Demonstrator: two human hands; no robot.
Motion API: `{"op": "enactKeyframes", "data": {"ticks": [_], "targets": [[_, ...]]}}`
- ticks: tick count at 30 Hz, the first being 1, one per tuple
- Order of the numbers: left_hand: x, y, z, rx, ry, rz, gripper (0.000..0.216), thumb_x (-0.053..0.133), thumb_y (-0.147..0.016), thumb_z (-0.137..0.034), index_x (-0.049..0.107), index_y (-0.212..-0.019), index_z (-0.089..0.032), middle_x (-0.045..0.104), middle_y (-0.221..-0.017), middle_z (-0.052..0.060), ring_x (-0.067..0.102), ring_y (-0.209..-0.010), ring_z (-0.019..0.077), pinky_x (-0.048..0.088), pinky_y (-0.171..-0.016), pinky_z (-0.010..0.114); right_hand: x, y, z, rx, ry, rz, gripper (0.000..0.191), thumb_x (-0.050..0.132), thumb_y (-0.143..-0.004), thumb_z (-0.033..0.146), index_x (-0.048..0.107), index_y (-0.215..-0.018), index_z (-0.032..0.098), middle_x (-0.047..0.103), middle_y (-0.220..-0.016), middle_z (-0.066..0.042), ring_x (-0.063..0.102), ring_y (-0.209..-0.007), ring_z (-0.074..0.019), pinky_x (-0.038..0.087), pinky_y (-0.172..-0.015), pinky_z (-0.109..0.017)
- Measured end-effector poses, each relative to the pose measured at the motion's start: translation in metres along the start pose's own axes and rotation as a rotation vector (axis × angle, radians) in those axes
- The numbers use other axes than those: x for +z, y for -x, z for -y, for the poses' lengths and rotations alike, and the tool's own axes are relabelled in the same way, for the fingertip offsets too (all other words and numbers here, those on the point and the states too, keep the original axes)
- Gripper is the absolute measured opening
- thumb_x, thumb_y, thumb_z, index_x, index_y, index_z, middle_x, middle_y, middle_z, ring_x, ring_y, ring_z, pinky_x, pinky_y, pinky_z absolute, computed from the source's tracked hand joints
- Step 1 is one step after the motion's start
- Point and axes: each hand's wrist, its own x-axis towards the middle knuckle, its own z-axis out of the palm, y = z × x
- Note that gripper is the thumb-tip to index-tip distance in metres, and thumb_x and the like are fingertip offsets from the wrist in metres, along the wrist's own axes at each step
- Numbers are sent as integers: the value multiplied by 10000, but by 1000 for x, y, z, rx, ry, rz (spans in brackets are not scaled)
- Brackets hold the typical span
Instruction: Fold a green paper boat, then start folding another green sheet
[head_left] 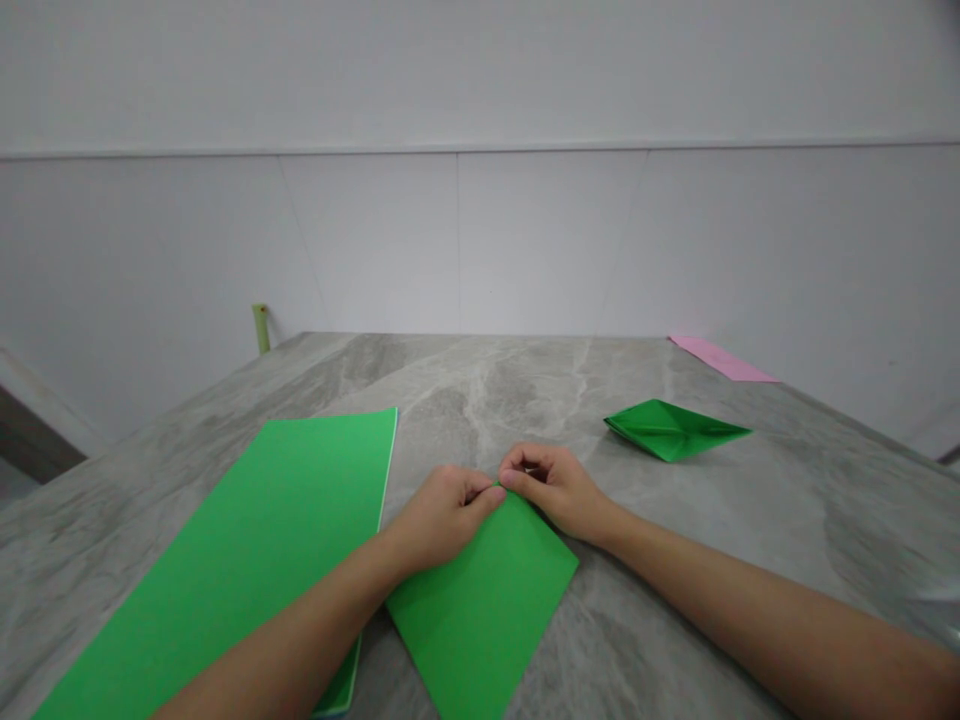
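A green sheet of paper (480, 620) lies on the table in front of me, turned so that one corner points away. At that far corner my left hand (444, 515) pinches the paper between thumb and fingers. My right hand (555, 490) pinches the same corner from the other side, its fingertips nearly touching the left thumb. The near corner of the sheet runs out of the bottom of the view. To the right, beyond my right hand, rests a folded green paper shape (675, 430) with pointed ends.
On the left lies a stack of large green paper (300, 500), partly under my left forearm. A pink paper (724, 358) sits at the table's far right edge. The grey marbled table (495, 390) meets a white wall (525, 240). A light green object (261, 328) stands beyond the left edge.
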Motion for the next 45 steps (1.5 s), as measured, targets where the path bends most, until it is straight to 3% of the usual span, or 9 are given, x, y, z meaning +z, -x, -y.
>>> {"op": "enactKeyframes", "data": {"ticks": [13,23,30,36,40,45], "targets": [[-4,0,2,-71,9,91,379,428,-824,-456,351,-545,-211,258,-544,-50,274,-505,108,176,-481,259,-1,-2,-5,-23,85,-40,190,591,-789,344,591,-723,165,555,-660,-5,487,-625,-141,368,-582,-269],[-21,-4,12,-58,-292,30,348,457,-814,-259,333,-495,-194,312,-498,-46,330,-504,117,193,-535,277,-4,-8,-11,57,147,-228,174,573,-734,332,558,-654,179,518,-611,8,469,-590,-142,358,-573,-278],[-44,-1,20,-64,-339,-159,295,516,-749,-142,408,-479,-193,406,-482,-30,361,-510,135,185,-578,301,-8,-10,-20,77,169,-307,206,548,-750,368,547,-652,186,480,-574,20,431,-551,-136,323,-527,-271],[-62,-7,30,-141,-139,-446,317,554,-763,-327,464,-485,-204,439,-484,-25,398,-504,144,258,-550,271,-11,-10,-19,45,162,-317,226,534,-759,388,518,-642,195,462,-568,22,417,-547,-131,319,-526,-267],[-62,-8,33,-191,85,-545,345,564,-763,-512,600,-668,-183,568,-557,-7,497,-490,150,359,-508,257,-8,-8,-11,8,142,-254,243,575,-742,389,542,-621,181,510,-602,5,456,-597,-135,352,-572,-270],[-51,-9,28,-147,196,-517,356,701,-681,-513,689,-717,-160,647,-609,7,547,-534,138,377,-509,230,-4,-4,-5,86,47,-69,269,631,-747,413,647,-709,147,578,-630,-14,494,-582,-131,377,-551,-261]]}}
